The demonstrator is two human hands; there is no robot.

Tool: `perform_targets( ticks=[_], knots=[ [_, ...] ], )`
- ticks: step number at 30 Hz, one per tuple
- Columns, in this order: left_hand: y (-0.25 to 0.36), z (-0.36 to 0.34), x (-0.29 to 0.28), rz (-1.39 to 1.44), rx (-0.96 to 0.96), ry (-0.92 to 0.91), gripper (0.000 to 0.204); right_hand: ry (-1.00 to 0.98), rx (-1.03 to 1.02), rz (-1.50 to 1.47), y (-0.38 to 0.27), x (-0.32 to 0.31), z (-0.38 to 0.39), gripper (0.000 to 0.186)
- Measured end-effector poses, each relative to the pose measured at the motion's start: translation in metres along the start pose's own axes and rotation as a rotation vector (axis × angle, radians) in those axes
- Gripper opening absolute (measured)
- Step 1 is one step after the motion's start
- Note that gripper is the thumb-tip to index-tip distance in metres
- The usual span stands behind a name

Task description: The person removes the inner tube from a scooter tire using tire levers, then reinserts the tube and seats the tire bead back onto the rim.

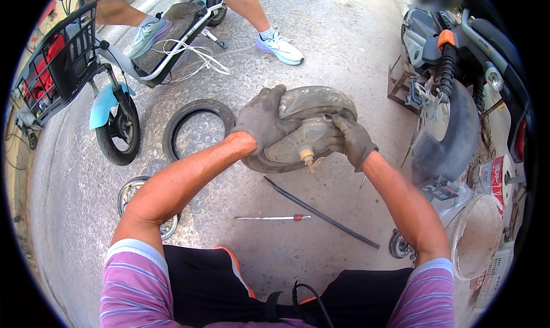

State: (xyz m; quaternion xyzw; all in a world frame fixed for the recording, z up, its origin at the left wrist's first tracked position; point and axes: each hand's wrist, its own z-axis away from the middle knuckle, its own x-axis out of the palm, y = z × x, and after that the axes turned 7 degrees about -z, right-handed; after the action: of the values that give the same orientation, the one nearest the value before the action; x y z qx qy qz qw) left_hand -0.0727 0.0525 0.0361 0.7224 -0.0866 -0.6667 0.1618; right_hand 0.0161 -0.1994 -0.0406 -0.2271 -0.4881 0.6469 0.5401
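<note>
A dusty grey wheel [312, 134], with a thick tyre and a hub with a yellowish axle end, is tilted up in front of me. My left hand [264, 120], in a dark grey glove, grips its left side, fingers reaching in toward the hub. On the right, my right hand [352, 140], gloved too, is closed on the wheel between tyre and hub; its fingertips are partly hidden. Nearer to me on the ground lie a thin metal bar [269, 218] with a red band and a long black rod [323, 213]. A loose black tyre [172, 134] lies flat left of the wheel.
An electric scooter [146, 70] with a basket stands at the far left, a person's foot [281, 48] beside it. A motorbike part-stripped [450, 121] fills the right side, near a whitish bucket [478, 230]. A bare rim [130, 191] lies by my left arm, a small disc part [399, 246] by my right.
</note>
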Motion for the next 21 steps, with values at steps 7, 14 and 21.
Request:
perform_targets(
  ticks=[7, 14, 21],
  knots=[
    [0.002, 0.001, -0.001, 0.001, 0.007, -0.007, 0.094, 0.034, 0.001, -0.129, 0.010, 0.003, -0.003, 0.037],
    [0.003, 0.003, 0.000, -0.011, 0.019, 0.016, 0.094, -0.004, -0.049, -0.015, 0.007, 0.001, -0.001, 0.042],
    [0.004, 0.004, -0.005, 0.009, -0.012, -0.022, 0.094, -0.013, 0.044, -0.078, 0.000, 0.005, 0.006, 0.044]
  ],
)
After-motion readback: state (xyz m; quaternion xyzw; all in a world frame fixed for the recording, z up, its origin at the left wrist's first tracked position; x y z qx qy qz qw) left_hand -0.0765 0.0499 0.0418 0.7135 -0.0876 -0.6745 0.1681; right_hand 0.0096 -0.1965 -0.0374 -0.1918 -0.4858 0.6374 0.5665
